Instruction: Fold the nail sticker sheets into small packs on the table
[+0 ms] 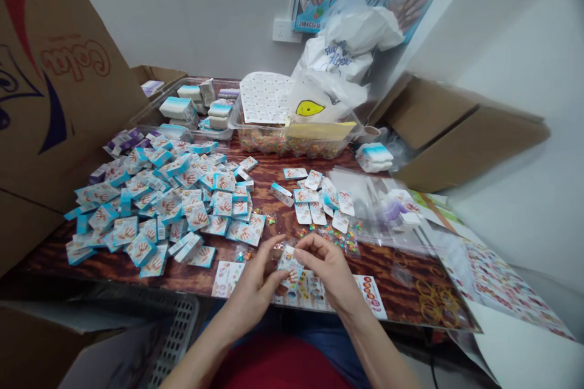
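Head view: the left hand (253, 287) and the right hand (326, 268) close narrowly on a small nail-sticker card (290, 265), pinching it between them. The card is tilted, just above a printed sheet (310, 293) at the near edge of the wood-grain surface (392, 264). A heap of blue-and-white cards (157, 213) lies left of the hands, with loose cards (314, 200) ahead.

Attire recorded: a red garment (278, 364) at the torso, dark blue trousers (328, 340) at the lap, with forearms (378, 346) and hands (253, 285) uncovered.
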A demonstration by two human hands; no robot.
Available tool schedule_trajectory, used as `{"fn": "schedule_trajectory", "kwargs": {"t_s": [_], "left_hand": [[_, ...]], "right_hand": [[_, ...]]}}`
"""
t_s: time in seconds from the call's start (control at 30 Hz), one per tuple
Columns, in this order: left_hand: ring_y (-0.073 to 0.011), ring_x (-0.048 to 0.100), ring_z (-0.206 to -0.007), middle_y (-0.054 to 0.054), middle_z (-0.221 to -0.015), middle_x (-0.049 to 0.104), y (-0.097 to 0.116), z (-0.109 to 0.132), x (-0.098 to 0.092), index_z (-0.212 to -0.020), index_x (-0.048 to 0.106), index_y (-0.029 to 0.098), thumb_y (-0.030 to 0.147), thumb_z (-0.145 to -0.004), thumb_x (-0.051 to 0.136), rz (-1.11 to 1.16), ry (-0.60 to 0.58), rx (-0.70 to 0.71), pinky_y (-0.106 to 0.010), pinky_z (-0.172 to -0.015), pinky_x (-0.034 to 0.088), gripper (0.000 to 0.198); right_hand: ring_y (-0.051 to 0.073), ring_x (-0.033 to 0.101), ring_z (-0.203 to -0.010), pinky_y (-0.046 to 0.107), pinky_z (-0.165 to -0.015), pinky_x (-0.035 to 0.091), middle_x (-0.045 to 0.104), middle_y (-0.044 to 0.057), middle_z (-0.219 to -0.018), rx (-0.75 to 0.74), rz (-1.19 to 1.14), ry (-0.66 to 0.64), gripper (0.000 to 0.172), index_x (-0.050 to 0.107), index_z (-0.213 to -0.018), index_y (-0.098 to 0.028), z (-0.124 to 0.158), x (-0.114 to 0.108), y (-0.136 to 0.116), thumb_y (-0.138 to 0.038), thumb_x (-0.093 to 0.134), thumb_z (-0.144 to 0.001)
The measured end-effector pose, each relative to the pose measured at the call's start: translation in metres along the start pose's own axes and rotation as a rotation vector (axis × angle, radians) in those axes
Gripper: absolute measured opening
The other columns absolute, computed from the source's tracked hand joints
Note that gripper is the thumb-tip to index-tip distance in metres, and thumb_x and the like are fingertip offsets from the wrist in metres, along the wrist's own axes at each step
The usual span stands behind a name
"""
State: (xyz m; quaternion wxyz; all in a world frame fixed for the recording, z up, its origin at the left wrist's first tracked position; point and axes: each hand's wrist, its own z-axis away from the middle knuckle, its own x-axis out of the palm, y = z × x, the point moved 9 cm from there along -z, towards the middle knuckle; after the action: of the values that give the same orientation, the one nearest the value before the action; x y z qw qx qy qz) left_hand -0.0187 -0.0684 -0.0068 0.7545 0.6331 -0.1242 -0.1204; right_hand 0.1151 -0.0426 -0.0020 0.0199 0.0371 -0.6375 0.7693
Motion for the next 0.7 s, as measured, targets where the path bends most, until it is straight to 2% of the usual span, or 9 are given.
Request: {"fn": "schedule_trajectory", "kwargs": {"t_s": [0.1,0.17,0.23,0.33,0.4,0.5,0.6,0.7], "left_hand": [[-0.0194,0.059,-0.093,-0.006,-0.12,0.058,0.003,0.002,-0.001,-0.141,0.039,0.034,0.031,-0.091,0.055,-0.05,-0.012,0.016,-0.035,-0.081,0.056,0.052],[-0.0202,0.058,-0.1,-0.004,-0.123,0.058,0.005,0.002,-0.003,-0.141,0.04,0.035,0.03,-0.091,0.055,-0.102,-0.005,0.047,-0.038,-0.093,0.051,0.052],[-0.021,0.056,-0.104,-0.004,-0.122,0.058,0.006,0.002,-0.004,-0.141,0.041,0.034,0.03,-0.091,0.056,-0.131,0.002,0.064,-0.039,-0.099,0.046,0.053],[-0.0204,0.058,-0.094,-0.006,-0.119,0.059,0.001,0.003,-0.003,-0.144,0.037,0.033,0.031,-0.091,0.054,-0.087,-0.003,0.026,-0.035,-0.085,0.053,0.055],[-0.0195,0.059,-0.088,-0.006,-0.115,0.059,0.0,0.005,-0.003,-0.145,0.033,0.033,0.032,-0.092,0.052,-0.051,-0.003,0.002,-0.031,-0.074,0.054,0.057],[-0.0197,0.058,-0.092,-0.005,-0.11,0.06,0.006,0.01,-0.005,-0.136,0.045,0.03,0.031,-0.092,0.052,-0.075,0.003,0.041,-0.03,-0.076,0.052,0.044],[-0.0173,0.06,-0.08,-0.004,-0.099,0.061,0.004,0.014,0.001,-0.122,0.055,0.025,0.032,-0.093,0.051,-0.07,-0.051,0.031,-0.028,-0.07,0.052,0.03],[-0.0131,0.058,-0.063,-0.003,-0.094,0.061,-0.007,0.014,0.006,-0.12,0.055,0.024,0.033,-0.093,0.05,-0.022,-0.099,-0.025,-0.025,-0.058,0.05,0.03]], "right_hand": [[0.011,0.047,-0.057,0.022,-0.055,0.039,0.057,-0.002,-0.063,0.042,-0.045,-0.001,0.028,0.063,-0.068,-0.017,-0.001,-0.001,0.003,-0.04,0.079,-0.066],[0.01,0.046,-0.056,0.022,-0.054,0.038,0.057,-0.002,-0.062,0.074,-0.064,-0.025,0.028,0.063,-0.065,-0.016,-0.002,-0.001,0.006,-0.039,0.08,-0.064],[0.01,0.044,-0.054,0.022,-0.052,0.036,0.055,-0.002,-0.06,0.079,-0.06,-0.034,0.028,0.063,-0.062,-0.016,-0.003,-0.001,0.008,-0.038,0.08,-0.063],[0.011,0.048,-0.057,0.023,-0.053,0.038,0.057,-0.001,-0.061,-0.019,0.034,-0.047,0.025,0.064,-0.062,-0.016,-0.002,-0.002,-0.002,-0.037,0.077,-0.069],[0.014,0.054,-0.064,0.024,-0.055,0.041,0.062,0.003,-0.07,-0.102,0.14,-0.134,0.023,0.067,-0.066,-0.017,0.002,0.006,-0.013,-0.036,0.072,-0.076],[0.019,0.06,-0.076,0.026,-0.057,0.046,0.067,0.007,-0.086,-0.18,0.285,-0.278,0.025,0.07,-0.076,-0.018,0.011,0.019,-0.022,-0.037,0.059,-0.088],[0.02,0.061,-0.082,0.03,-0.071,0.049,0.065,0.006,-0.085,-0.31,0.432,-0.237,0.026,0.067,-0.077,-0.02,0.02,0.022,-0.027,-0.037,0.054,-0.091],[0.019,0.06,-0.073,0.029,-0.068,0.049,0.062,0.004,-0.076,-0.337,0.492,-0.192,0.027,0.061,-0.073,-0.02,0.024,0.023,-0.013,-0.039,0.054,-0.091]]}}
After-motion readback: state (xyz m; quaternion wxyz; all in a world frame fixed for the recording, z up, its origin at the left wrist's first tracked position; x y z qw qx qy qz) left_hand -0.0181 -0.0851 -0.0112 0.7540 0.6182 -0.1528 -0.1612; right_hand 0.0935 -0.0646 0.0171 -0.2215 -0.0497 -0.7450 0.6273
